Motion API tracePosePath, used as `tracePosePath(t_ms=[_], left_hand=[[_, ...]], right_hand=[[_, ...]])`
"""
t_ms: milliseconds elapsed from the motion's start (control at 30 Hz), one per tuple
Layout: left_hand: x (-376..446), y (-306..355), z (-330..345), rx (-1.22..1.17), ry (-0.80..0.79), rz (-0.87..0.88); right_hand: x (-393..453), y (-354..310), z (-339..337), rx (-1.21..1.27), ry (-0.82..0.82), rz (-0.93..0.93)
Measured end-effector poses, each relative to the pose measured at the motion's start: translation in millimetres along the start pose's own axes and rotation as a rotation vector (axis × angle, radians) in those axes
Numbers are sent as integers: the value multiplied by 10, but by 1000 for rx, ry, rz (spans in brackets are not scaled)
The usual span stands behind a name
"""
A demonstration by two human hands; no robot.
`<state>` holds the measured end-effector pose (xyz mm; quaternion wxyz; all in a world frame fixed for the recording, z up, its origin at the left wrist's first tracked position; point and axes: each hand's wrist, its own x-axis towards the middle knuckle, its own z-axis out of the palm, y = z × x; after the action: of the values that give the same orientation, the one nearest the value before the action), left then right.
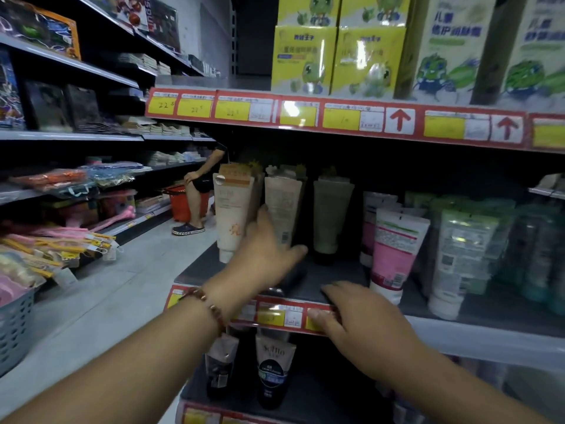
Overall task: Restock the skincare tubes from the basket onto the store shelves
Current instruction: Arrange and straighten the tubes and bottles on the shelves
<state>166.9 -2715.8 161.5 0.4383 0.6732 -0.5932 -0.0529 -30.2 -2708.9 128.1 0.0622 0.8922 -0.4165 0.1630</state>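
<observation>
Store aisles ran off to your left, and directly before you stood a gondola of grey shelves (333, 278) edged with red-and-yellow price strips (284, 313). On the middle shelf, toward its left end, skincare tubes stood cap-down in short rows: a cream tube (230, 209) nearest the corner, a beige tube (282, 206) just beside it, then an olive tube (330, 215), with a pink tube (394, 249) and pale green tubes (461, 255) further right near the front edge.

Your left hand (266, 249) reached in over the front edge, fingers fairly straight and spread, the tips touching the lower front of the beige tube; it held nothing that could be seen. Your right hand (357, 319) lay relaxed on the price strip, fingers loosely extended over the shelf lip, gripping nothing. No basket of yours was in view; only an orange basket (183, 203) stood far down the aisle by a seated person (201, 179).

These tubes would probably be light, soft-walled and a little slick, and top-heavy on their small caps, so a nudge high up could topple a row. You would do best to pinch each one low on the body, just above the cap, or across the stiff crimped seam at the top.
</observation>
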Motion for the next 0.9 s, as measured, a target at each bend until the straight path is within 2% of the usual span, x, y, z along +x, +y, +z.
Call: tracePosePath(t_ms=[67, 100, 200, 300, 433, 533, 600, 667, 800, 900], left_hand=[[133, 76, 193, 35, -98, -200], [178, 107, 263, 37, -98, -268], [319, 131, 367, 72, -2, -348], [450, 73, 361, 30, 42, -355], [484, -38, 285, -197, -7, -310], [411, -81, 188, -427, -125, -302], [378, -142, 155, -497, -163, -303], [356, -190, 143, -485, -122, -280], [315, -181, 156, -304, -67, -206], [317, -152, 210, -224, -62, -236]], right_hand=[[-63, 45, 77, 27, 66, -22], [-84, 74, 131, 43, 123, -36], [-118, 129, 249, 107, 228, -54], [-128, 162, 329, 131, 252, -61], [-120, 184, 367, 116, 277, -79], [-112, 182, 401, 104, 299, -79], [-109, 181, 413, 95, 312, -71], [-112, 175, 415, 78, 318, -65], [-109, 188, 435, 54, 323, -76], [-113, 192, 447, 48, 336, -74]])
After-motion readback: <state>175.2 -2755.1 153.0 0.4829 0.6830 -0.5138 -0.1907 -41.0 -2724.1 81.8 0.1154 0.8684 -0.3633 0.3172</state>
